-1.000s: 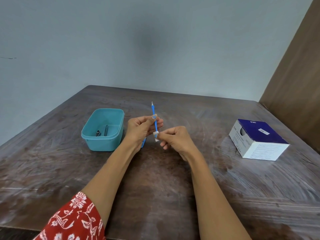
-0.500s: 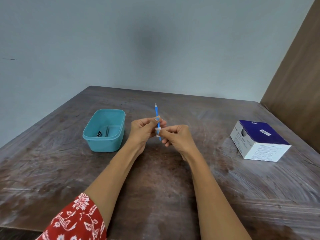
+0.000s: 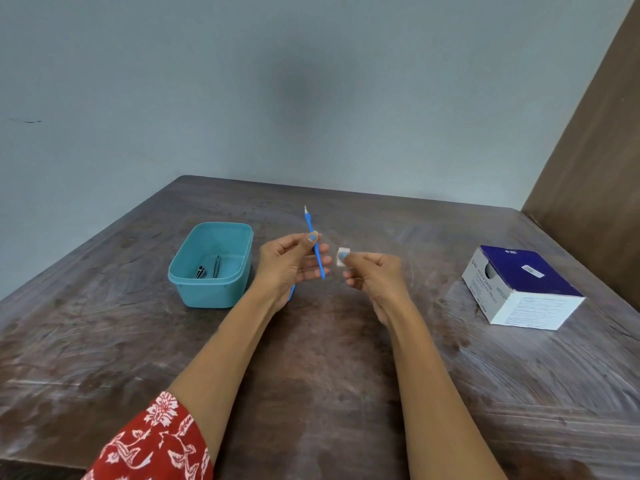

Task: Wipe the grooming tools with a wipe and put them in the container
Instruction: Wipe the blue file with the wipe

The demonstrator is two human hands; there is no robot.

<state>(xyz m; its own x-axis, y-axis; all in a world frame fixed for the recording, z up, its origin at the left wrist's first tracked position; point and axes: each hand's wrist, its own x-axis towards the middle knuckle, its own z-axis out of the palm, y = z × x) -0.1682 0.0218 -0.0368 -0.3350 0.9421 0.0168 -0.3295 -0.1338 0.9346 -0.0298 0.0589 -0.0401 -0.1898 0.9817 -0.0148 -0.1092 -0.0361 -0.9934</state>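
My left hand (image 3: 291, 261) pinches a thin blue grooming tool (image 3: 313, 242) between thumb and fingers; it stands nearly upright, its metal tip pointing up and away. My right hand (image 3: 375, 275) pinches a small white wipe (image 3: 343, 255) just to the right of the tool, a short gap apart from it. A teal plastic container (image 3: 211, 268) sits on the table left of my left hand, with two dark metal tools (image 3: 209, 268) lying on its bottom.
A blue and white box of wipes (image 3: 519, 289) lies on the brown wooden table (image 3: 311, 375) at the right. A brown panel (image 3: 595, 150) rises at the far right, and a pale wall stands behind the table.
My right hand has pulled the wipe off the blue tool and moved to the right. The tool stays in my left hand, tilted slightly more.
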